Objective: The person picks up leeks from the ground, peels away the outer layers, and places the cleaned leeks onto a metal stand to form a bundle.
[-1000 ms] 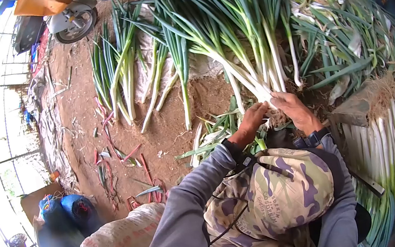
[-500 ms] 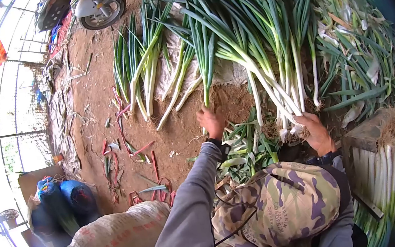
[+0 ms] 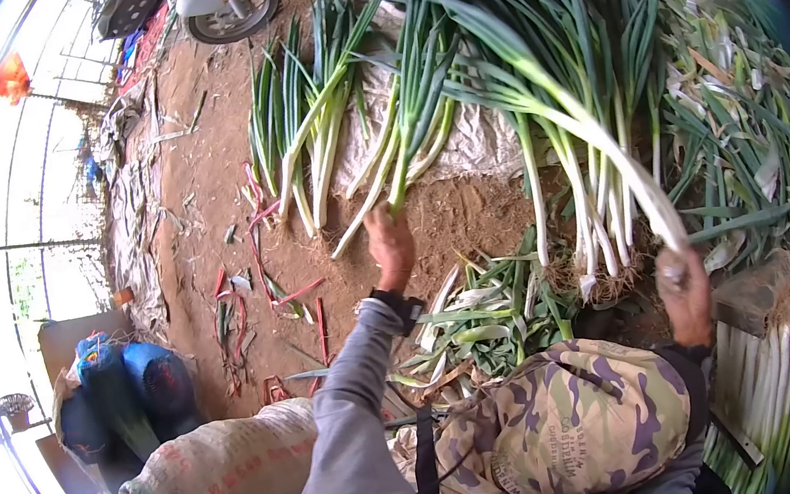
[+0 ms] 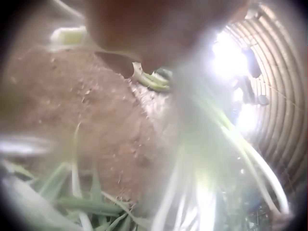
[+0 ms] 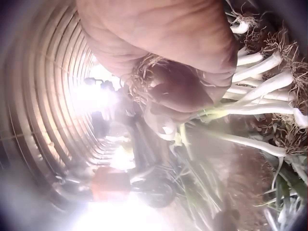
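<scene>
In the head view my right hand grips the root end of a thick green onion, whose long stalk slants up and left across the pile. Dry roots stick out of the curled right hand in the right wrist view. My left hand holds the lower end of another green onion at the middle of the row, its white part hidden by the fingers. Between the hands lies a bunch of green onions with rooty white ends toward me. The left wrist view is blurred.
Peeled leaves lie in a heap before me, and a larger leaf pile spreads at right. Trimmed green onions lie at lower right beside a wooden board. A stuffed sack sits at left; a motorbike wheel stands beyond.
My left hand has left the right-hand bunch and moved left to a green onion in the middle. The right hand has drawn a thick green onion away to the right. The view has shifted.
</scene>
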Motion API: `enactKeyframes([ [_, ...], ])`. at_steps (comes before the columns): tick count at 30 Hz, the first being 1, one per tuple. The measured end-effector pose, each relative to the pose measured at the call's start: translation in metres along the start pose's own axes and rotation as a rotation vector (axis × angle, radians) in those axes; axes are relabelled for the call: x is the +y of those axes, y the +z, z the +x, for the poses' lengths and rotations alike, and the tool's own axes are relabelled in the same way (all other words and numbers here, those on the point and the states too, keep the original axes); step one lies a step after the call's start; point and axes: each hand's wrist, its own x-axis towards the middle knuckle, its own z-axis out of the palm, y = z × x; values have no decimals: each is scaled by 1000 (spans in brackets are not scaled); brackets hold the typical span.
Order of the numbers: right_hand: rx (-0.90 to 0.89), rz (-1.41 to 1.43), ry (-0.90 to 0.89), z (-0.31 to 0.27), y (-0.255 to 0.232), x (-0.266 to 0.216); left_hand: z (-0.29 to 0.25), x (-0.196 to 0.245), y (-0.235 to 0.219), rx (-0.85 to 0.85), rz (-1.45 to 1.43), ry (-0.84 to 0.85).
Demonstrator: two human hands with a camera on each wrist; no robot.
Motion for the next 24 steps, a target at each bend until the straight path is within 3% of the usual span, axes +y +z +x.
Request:
enactKeyframes([
  [1,-21,101,-54,-5,-7,-6,14,-11,-21,-19,51,51],
  [2,-29,160,-69,-11,-12,-10,27,-25,-35,6,-102,31],
  [5,81,288,-63,-20,-27,-2,72,-67,-67,84,-1251,-127],
  [7,125,293,-7,-21,-54,12,108,-98,-86,183,-279,-25],
  [8,200,279,39,-25,-52,20,127,-117,-87,216,-302,49],
  [10,186,295,73,-28,-71,42,151,-133,-100,253,-80,144],
  [15,223,302,98,-33,-70,53,161,-108,-117,104,141,-52],
  [16,213,306,102,-32,-68,52,151,-94,-107,170,376,-87],
  [17,235,298,103,-32,-67,53,151,-83,-102,78,336,-175],
  [18,255,289,105,-32,-66,53,156,-110,-71,37,358,-5],
  [20,267,264,107,-32,-66,52,150,-140,-20,-113,318,90],
  [21,258,250,109,-34,-69,52,129,-99,-22,-222,261,15],
  [22,247,236,110,-34,-72,53,122,-76,-19,-228,199,-21],
  [24,226,244,118,-36,-75,53,116,-72,9,-224,145,-58],
])
